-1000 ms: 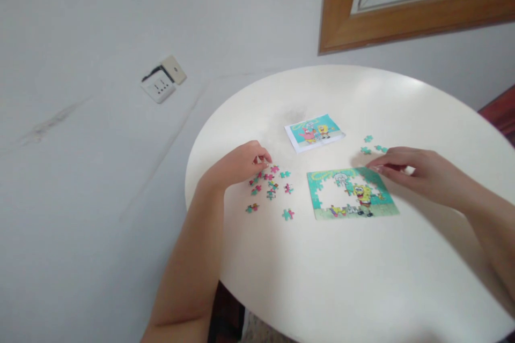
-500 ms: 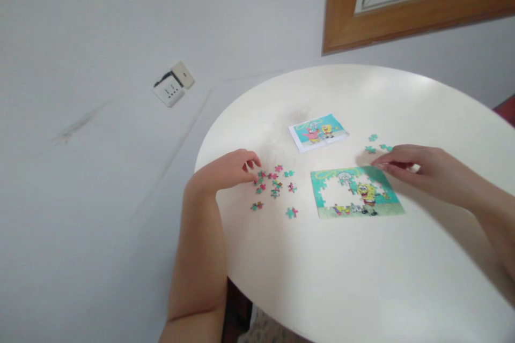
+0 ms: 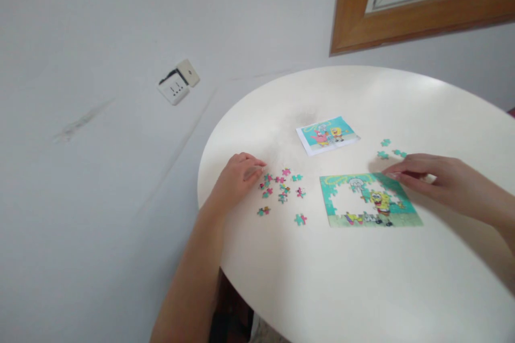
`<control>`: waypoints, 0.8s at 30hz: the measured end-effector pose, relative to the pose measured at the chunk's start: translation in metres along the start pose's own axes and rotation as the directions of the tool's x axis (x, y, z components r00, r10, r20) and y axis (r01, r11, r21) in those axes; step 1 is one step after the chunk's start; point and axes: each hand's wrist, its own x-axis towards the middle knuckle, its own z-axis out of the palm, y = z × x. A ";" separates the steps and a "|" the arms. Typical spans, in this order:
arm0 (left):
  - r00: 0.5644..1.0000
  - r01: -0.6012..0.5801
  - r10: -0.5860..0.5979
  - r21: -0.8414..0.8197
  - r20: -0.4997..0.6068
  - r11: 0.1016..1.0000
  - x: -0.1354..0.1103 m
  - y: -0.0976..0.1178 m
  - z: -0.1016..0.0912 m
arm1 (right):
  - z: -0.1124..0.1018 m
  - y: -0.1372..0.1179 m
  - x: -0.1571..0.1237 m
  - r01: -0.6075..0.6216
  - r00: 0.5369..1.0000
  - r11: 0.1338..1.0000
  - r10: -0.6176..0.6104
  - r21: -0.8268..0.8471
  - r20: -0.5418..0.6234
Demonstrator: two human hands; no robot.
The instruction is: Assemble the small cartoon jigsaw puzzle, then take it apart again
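Picture card [image 3: 328, 135] behind puzzle [image 3: 380, 201], loose pieces [image 3: 284, 188] near both hands [image 3: 240, 178] [image 3: 440, 179]

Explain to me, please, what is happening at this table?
A person has both bare hands at a partly assembled jigsaw puzzle on a white table. The right hand has its fingertips at the puzzle's far right corner; whether they pinch a piece is unclear. The left hand is beside a scattered group of loose pieces. The puzzle has a large gap left of its middle. Beyond it lies a picture card.
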 end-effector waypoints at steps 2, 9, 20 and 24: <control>0.999 0.006 -0.007 -0.024 -0.038 1.000 0.001 -0.004 0.004 | 0.001 -0.001 0.000 -0.006 1.000 1.000 0.006 -0.003 -0.005; 0.988 -0.041 0.038 -0.012 -0.151 0.999 0.004 -0.001 0.007 | -0.001 -0.002 0.001 -0.028 0.999 1.000 0.028 0.014 -0.029; 1.000 -0.026 0.025 -0.030 -0.016 0.999 0.001 -0.005 0.003 | -0.005 0.001 0.001 -0.021 0.998 1.000 0.020 -0.013 -0.051; 0.999 -0.014 0.014 0.005 0.031 1.000 -0.002 -0.005 0.002 | -0.004 -0.001 0.001 -0.011 0.999 1.000 0.012 0.013 -0.045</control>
